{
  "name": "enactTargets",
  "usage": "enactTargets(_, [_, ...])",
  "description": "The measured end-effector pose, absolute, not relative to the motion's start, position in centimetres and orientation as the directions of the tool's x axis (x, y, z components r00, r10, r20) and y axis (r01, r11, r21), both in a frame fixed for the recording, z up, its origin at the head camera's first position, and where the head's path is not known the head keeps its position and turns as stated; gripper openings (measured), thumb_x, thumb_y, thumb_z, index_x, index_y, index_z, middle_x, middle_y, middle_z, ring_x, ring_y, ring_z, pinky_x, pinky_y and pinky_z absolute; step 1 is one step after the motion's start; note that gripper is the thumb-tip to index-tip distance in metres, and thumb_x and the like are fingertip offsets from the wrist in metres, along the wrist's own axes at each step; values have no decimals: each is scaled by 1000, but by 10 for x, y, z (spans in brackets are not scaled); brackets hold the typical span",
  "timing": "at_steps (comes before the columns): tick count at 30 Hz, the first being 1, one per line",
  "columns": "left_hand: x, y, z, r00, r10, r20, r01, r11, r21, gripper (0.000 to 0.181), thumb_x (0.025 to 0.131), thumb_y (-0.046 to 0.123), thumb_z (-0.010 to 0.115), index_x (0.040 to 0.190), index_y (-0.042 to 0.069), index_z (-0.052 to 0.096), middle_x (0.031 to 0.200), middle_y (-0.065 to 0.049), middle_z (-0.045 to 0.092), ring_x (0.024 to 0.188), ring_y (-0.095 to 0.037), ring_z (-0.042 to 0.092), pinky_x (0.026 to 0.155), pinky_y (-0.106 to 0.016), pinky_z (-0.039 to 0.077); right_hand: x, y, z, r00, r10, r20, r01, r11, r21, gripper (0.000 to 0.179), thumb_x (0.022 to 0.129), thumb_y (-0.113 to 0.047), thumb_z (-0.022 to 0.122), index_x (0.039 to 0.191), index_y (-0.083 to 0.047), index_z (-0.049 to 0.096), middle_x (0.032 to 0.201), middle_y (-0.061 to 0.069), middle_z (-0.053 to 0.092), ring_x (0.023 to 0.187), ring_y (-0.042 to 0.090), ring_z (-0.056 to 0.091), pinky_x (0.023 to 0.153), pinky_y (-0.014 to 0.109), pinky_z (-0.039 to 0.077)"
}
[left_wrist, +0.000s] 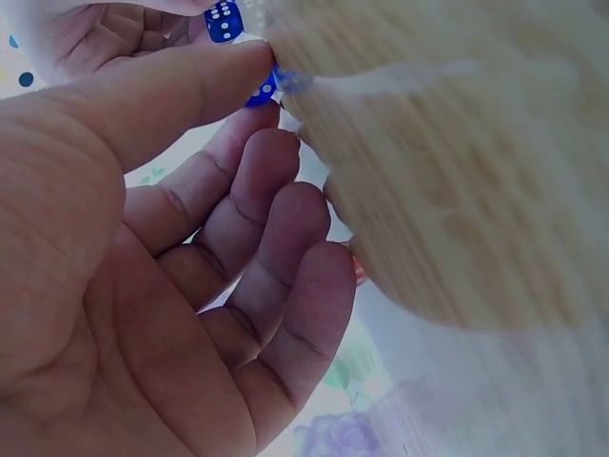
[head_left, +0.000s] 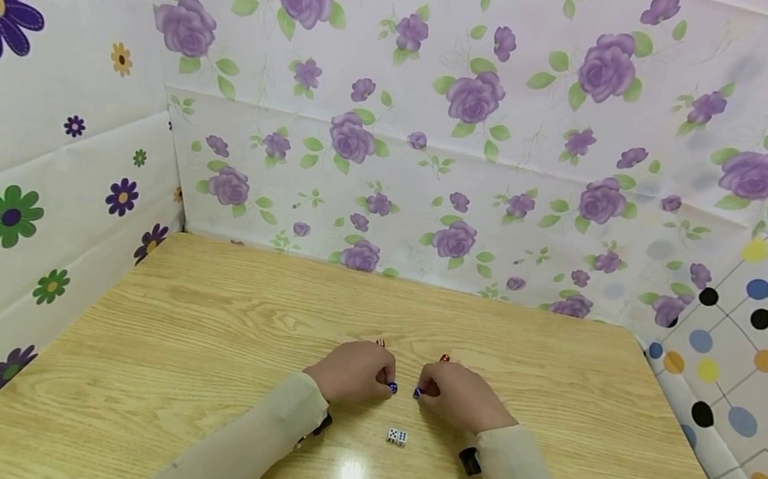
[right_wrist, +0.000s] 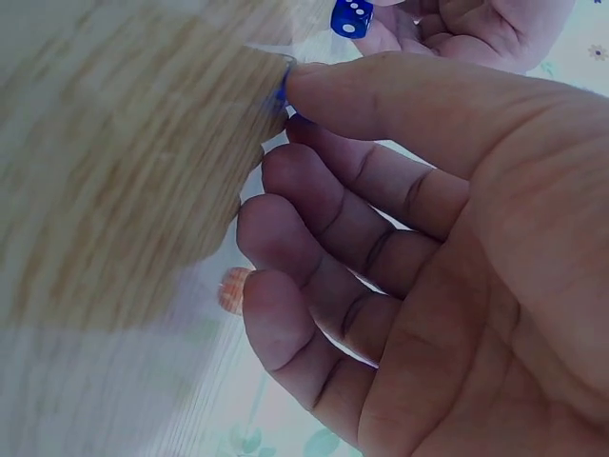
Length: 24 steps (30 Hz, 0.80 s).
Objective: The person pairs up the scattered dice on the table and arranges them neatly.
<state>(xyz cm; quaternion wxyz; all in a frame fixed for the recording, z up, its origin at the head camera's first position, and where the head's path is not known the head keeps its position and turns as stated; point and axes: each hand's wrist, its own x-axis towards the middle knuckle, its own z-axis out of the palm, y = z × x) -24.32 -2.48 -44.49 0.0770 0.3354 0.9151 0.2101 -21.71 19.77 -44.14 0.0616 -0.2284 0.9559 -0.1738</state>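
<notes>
My left hand (head_left: 357, 373) pinches a blue die (head_left: 393, 387) between thumb and index finger, close over the wooden table. Opposite it, my right hand (head_left: 462, 396) pinches a second blue die (head_left: 418, 393) the same way, a small gap between the two. In the left wrist view the held blue die (left_wrist: 262, 90) peeks out past the thumb tip, with the other one (left_wrist: 225, 21) beyond. Two white dice (head_left: 397, 437) sit side by side nearer to me. Behind the left hand shows a red die (head_left: 381, 342); another red die (head_left: 445, 358) is partly hidden behind the right hand.
The wood-grain table (head_left: 265, 297) has a bright glare spot near its front. A purple-rose cloth (head_left: 407, 156) hangs along the back edge, a daisy-print cloth (head_left: 81, 176) at the left and a dotted cloth (head_left: 726, 392) at the right.
</notes>
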Motion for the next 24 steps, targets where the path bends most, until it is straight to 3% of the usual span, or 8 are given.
enactTargets(24, [-244, -24, -446, -751, 661, 7, 601, 679, 421, 7, 92, 21, 78, 87, 21, 74, 78, 15, 62, 69, -3, 55, 70, -24, 49, -217, 196, -441, -880, -474, -26, -443, 839, -315, 10, 91, -14, 79, 88, -18, 70, 80, -10, 62, 69, 6, 52, 69, 33, 48])
